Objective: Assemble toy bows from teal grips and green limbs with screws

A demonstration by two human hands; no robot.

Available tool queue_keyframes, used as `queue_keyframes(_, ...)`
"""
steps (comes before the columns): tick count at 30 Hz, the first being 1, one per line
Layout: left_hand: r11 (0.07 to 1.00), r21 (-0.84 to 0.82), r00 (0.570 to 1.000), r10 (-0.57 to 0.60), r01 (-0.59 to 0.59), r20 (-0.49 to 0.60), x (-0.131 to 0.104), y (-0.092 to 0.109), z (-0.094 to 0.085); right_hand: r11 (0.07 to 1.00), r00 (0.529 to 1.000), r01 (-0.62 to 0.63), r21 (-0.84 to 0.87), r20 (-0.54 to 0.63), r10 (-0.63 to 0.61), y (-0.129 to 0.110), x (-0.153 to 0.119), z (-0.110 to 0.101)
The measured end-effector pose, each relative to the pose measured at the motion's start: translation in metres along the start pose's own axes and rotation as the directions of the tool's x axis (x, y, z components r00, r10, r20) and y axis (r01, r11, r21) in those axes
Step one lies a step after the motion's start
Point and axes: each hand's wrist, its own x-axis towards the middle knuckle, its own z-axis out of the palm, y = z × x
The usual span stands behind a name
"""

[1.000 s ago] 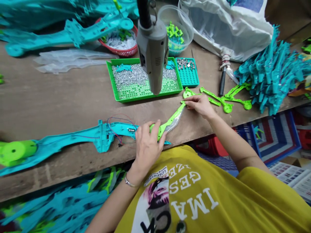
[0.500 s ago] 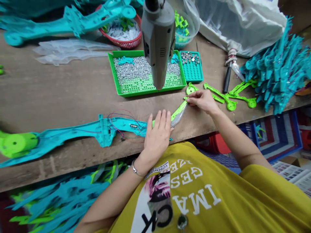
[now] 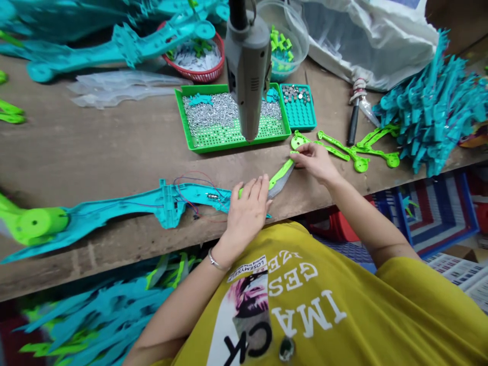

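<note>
My left hand [image 3: 249, 206] lies flat, fingers stretched out, over the right end of a long turquoise plastic shell [image 3: 125, 199]. Thin red and blue wires [image 3: 179, 190] and a small metal part [image 3: 212, 196] sit in that shell. From under the left fingers runs a narrow green plastic piece [image 3: 281, 171] with a clear grey blade-like strip [image 3: 279, 186] along its lower side. Its upper tip is pinched between the thumb and fingers of my right hand [image 3: 314, 161]. A round green housing [image 3: 42, 223] covers the shell's left end.
A hanging electric screwdriver [image 3: 249, 76] points down over a green tray [image 3: 192, 148] of screws. Right of it are a small turquoise tray [image 3: 301, 118], loose green arms [image 3: 360, 162], a black-handled tool [image 3: 354, 124] and stacked turquoise shells [image 3: 430, 112]. A red basket [image 3: 206, 76] stands behind.
The camera view has shifted slightly, so the bench things appear a little displaced. Both hands keep nearly the same place on the shell and the green piece.
</note>
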Motion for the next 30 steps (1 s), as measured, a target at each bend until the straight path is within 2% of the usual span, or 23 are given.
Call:
queue_keyframes(3,1.0,-0.002,1.0,0.012,-0.012,-0.027,-0.002,-0.001,0.001,0.927,0.988,-0.145,0.346,0.108,0.114,0.003,-0.016,0.011)
queue_keyframes(5,1.0,-0.003,0.999,0.013,-0.013,-0.03,-0.002,-0.001,0.001,0.868,0.96,-0.253,0.428,0.224,0.169,0.007,-0.028,0.023)
queue_keyframes(7,1.0,-0.007,1.0,0.007,-0.008,-0.025,-0.003,0.0,0.001,0.837,0.937,-0.31,0.451,0.293,0.19,0.012,-0.037,0.034)
queue_keyframes(15,1.0,-0.022,0.999,0.005,-0.006,-0.031,-0.005,0.002,0.001,0.801,0.966,-0.245,0.546,0.206,0.155,0.016,-0.052,0.05)
queue_keyframes(19,0.998,-0.064,1.0,-0.004,0.002,-0.025,-0.009,0.005,0.001,0.748,0.945,-0.321,0.58,0.253,0.209,0.015,-0.066,0.061)
queue_keyframes(22,0.99,-0.143,1.0,0.02,-0.019,0.005,-0.009,-0.002,-0.01,0.731,0.945,-0.324,0.6,0.24,0.222,0.014,-0.074,0.069)
queue_keyframes(25,0.968,-0.249,0.993,0.052,-0.025,0.105,0.005,-0.027,-0.037,0.752,0.954,-0.298,0.588,0.212,0.212,0.012,-0.076,0.072)
queue_keyframes(27,0.965,-0.26,0.968,0.036,0.031,0.25,0.025,-0.05,-0.057,0.771,0.961,-0.275,0.575,0.195,0.198,0.012,-0.077,0.072)
queue_keyframes(28,0.959,-0.281,0.933,0.06,0.045,0.356,0.036,-0.061,-0.066,0.779,0.965,-0.259,0.571,0.183,0.187,0.012,-0.078,0.072)
queue_keyframes(30,0.934,-0.354,0.79,0.177,0.053,0.586,0.059,-0.08,-0.078,0.793,0.974,-0.226,0.566,0.158,0.164,0.012,-0.08,0.072)
